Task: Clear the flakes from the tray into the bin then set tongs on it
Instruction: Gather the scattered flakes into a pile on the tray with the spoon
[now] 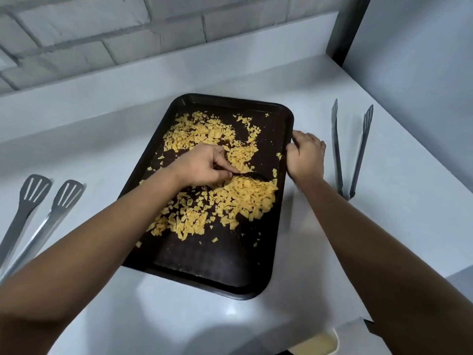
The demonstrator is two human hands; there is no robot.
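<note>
A dark rectangular tray (204, 275) lies on the white counter, scattered with yellow flakes (243, 198). My left hand (202, 167) is over the tray's middle, pinching the handle of a small black spoon (253, 176) whose bowl rests among the flakes. My right hand (305, 156) grips the tray's right rim. One pair of metal tongs (350, 149) lies on the counter to the right of the tray. A second pair of tongs (33, 216) lies to the left.
A white brick wall rises behind the counter ledge. A grey vertical panel (422, 60) bounds the counter at the right. Below the counter's near right edge, part of a pale bin (317, 344) shows.
</note>
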